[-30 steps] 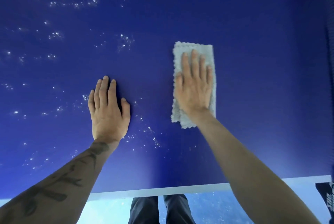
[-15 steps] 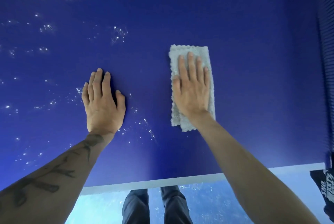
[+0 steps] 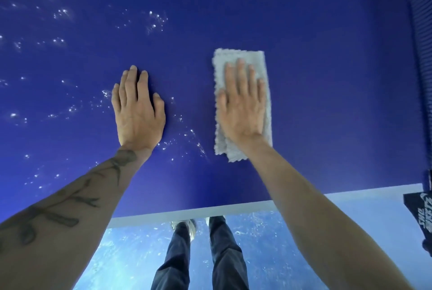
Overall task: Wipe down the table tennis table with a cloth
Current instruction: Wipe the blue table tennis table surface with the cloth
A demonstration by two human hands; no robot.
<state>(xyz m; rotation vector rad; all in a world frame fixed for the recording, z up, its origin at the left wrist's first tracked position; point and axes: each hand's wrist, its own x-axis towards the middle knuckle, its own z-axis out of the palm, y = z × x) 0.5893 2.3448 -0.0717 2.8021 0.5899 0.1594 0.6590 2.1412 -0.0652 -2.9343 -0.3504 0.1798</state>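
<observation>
Pressing the folded cloth [image 3: 243, 102] flat with open fingers, the right hand [image 3: 242, 112] is cleaning the table [image 3: 327, 79], droplets [image 3: 156, 20] remaining around the flat, empty left hand [image 3: 138, 114].

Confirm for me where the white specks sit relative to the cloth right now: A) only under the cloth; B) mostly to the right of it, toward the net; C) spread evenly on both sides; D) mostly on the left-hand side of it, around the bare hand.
D: the white specks scatter across the blue table around the left hand, while the surface to the right of the cloth shows none.
</observation>
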